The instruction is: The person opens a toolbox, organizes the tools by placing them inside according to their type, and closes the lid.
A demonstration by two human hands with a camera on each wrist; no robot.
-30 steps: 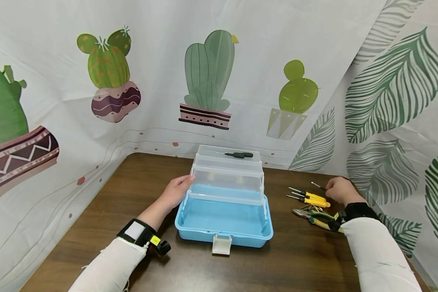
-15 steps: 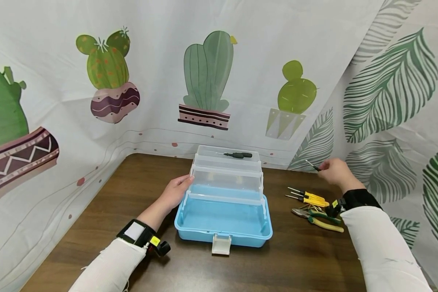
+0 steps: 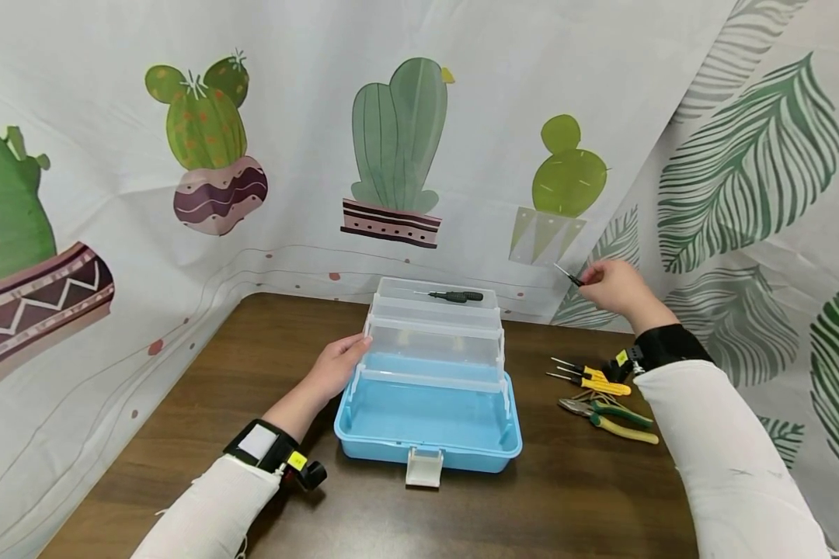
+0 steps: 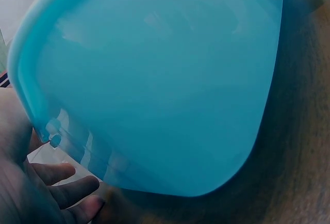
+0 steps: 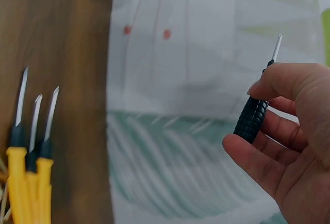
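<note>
A small black-handled screwdriver (image 5: 250, 120) is pinched between the thumb and fingers of my right hand (image 3: 618, 289), its metal shaft pointing up and left. This hand is raised above the table's back right edge, in front of the curtain. My left hand (image 3: 337, 365) holds the left side of the blue toolbox (image 3: 426, 452) by its clear tray edge; several of its fingers (image 4: 77, 190) show below the box's rim in the left wrist view. The toolbox stands with its clear tiered trays (image 3: 433, 341) folded out. Dark screwdrivers (image 3: 454, 296) lie in the top tray.
Right of the toolbox, yellow-handled screwdrivers (image 3: 604, 384) lie together on the brown table (image 3: 531, 505). Pliers with green and yellow handles (image 3: 622, 431) are in front of them. A white latch (image 3: 424, 468) hangs at the toolbox's front. A printed curtain (image 3: 489, 194) borders the table's back.
My right hand has lifted the black screwdriver off the table and moved up and left with it. The left hand and toolbox have stayed in place.
</note>
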